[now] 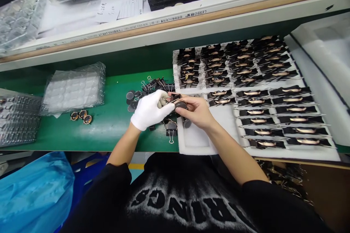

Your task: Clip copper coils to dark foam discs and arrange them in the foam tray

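My left hand (pixel 150 110) wears a white glove and pinches a black binder clip (pixel 175 98) over the green bench. My bare right hand (pixel 197 111) meets it from the right and holds a small dark round disc (pixel 181 105) against that clip. Both hands hover at the left edge of a white foam tray (pixel 195 140). Loose binder clips (pixel 157 83) and dark discs (pixel 131 96) lie just behind my left hand. Another clip (pixel 171 130) rests below my hands.
The foam tray carries rows of clipped assemblies (pixel 257 94). A clear blister tray (pixel 73 87) sits at left, with three small ringed parts (pixel 81 115) in front. More plastic trays (pixel 16 120) lie far left. A blue bag (pixel 32 193) hangs below the bench.
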Demonstrator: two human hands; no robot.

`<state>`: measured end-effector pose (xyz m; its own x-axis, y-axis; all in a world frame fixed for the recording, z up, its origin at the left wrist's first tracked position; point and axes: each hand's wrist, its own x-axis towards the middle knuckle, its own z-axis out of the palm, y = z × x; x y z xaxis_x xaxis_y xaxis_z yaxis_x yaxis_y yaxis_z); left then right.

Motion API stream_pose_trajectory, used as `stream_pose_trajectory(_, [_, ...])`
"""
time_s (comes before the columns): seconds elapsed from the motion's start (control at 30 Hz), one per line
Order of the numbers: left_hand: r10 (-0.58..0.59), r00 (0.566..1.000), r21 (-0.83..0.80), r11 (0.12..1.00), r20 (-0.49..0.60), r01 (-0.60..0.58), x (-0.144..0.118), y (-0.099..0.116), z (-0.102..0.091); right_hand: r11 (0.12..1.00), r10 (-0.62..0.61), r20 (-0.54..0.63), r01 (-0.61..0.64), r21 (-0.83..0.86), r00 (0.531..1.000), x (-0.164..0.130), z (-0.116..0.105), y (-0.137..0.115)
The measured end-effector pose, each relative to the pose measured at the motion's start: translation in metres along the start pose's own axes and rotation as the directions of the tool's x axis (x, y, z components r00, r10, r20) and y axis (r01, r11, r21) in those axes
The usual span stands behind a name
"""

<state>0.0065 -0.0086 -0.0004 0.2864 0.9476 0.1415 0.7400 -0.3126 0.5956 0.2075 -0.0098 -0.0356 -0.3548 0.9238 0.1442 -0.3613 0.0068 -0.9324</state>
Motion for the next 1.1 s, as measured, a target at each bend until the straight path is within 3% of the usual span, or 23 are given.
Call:
stream_pose_trajectory(0.07, [-0.06,0.997,-0.099,0.994,-0.048,0.055,0.0,0.001,0.006,1.0,0.012,0.005,-0.012,0.01,1.0,0.0,0.0,0.0])
stream_pose_trajectory(0.17, [-0.157,0.982,-0.404,0.909,-0.106,0.102,-0.001,0.004,0.017,1.0,-0.015,-0.028,0.015,-0.012,1.0,0.0,0.001,-0.001])
stream_pose_trajectory(0.3, [-0.245,0.949,-0.708,0.706,-0.198,0.034,-0.006,0.009,0.041,0.996,-0.07,-0.076,0.065,-0.068,0.995,-0.001,0.003,0.001])
stream_pose_trajectory(0.37, [-0.266,0.937,-0.78,0.625,-0.227,-0.012,-0.01,0.011,0.051,0.992,-0.104,-0.075,0.098,-0.074,0.992,-0.001,0.004,0.003])
stream_pose_trajectory(0.43, [-0.263,0.931,-0.799,0.6,-0.252,-0.046,-0.011,0.011,0.056,0.989,-0.132,-0.053,0.128,-0.075,0.99,-0.002,0.005,0.005])
stream_pose_trajectory(0.53, [-0.246,0.925,-0.762,0.644,-0.29,-0.068,-0.009,0.01,0.051,0.978,-0.193,-0.035,0.19,-0.084,0.981,-0.004,0.005,0.005])
stream_pose_trajectory(0.63, [-0.236,0.906,-0.725,0.68,-0.352,-0.104,-0.003,0.008,0.033,0.959,-0.259,-0.113,0.241,-0.153,0.959,-0.003,0.003,0.004])
stream_pose_trajectory(0.73, [-0.182,0.903,-0.657,0.742,-0.39,-0.134,0.0,0.008,0.011,0.942,-0.236,-0.224,0.166,-0.292,0.946,-0.002,0.0,0.003])
stream_pose_trajectory(0.93, [-0.019,0.98,-0.477,0.875,-0.199,-0.08,0.003,0.018,-0.019,0.883,-0.225,-0.229,0.099,-0.459,0.947,-0.006,0.0,0.002])
stream_pose_trajectory(1.1, [0.002,0.992,-0.43,0.901,-0.126,-0.056,0.01,0.021,-0.024,0.849,-0.229,-0.212,0.088,-0.521,0.95,-0.008,0.0,-0.001])
